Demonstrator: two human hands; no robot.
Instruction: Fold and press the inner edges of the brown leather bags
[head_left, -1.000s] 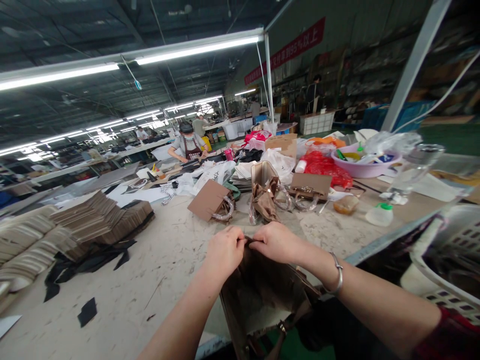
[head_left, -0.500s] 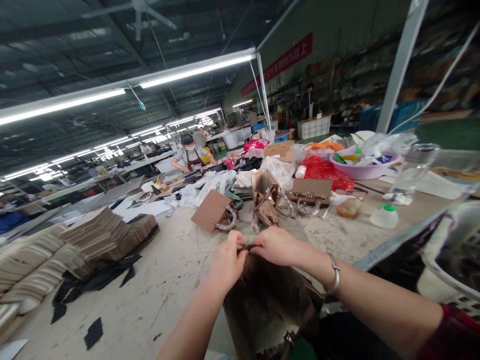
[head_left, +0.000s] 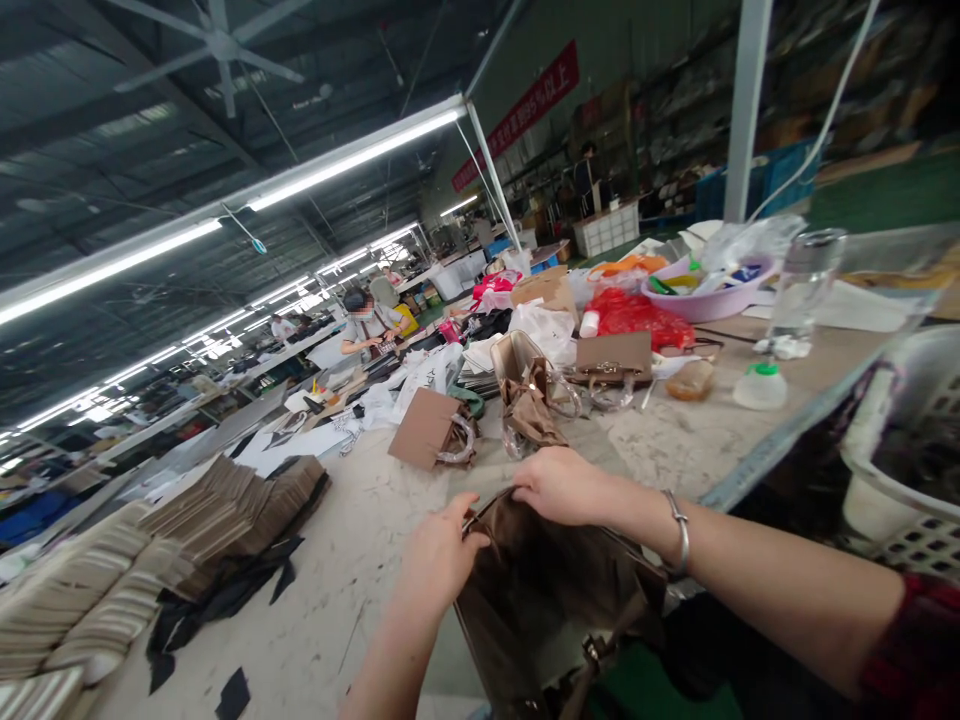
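A brown handbag [head_left: 559, 590] stands at the table's near edge with its mouth open towards me, its dark lining showing. My left hand [head_left: 441, 552] pinches the rim at the far left corner between thumb and fingers. Farther along the same rim, my right hand [head_left: 561, 487] is closed on the edge, fingertips partly hidden. A metal clasp hangs at the bag's near side. Beyond my hands lie a flat brown bag [head_left: 426, 430] with a wrapped handle, a crumpled brown bag [head_left: 534, 405] and another brown bag [head_left: 615, 358] with a metal clasp.
Stacked brown panels [head_left: 232, 510] and black scraps [head_left: 217, 590] lie on the left. A lilac basin [head_left: 712, 300], a red plastic bag [head_left: 637, 318], a green-capped bottle [head_left: 760, 387] and a clear jar [head_left: 806, 285] stand right. A white basket [head_left: 892, 480] is beside the table. A co-worker [head_left: 367, 325] sits across.
My hands have moved apart along the bag's rim, the left one down and left, the right slightly right. The bag's mouth is spread wider. The view has shifted a little.
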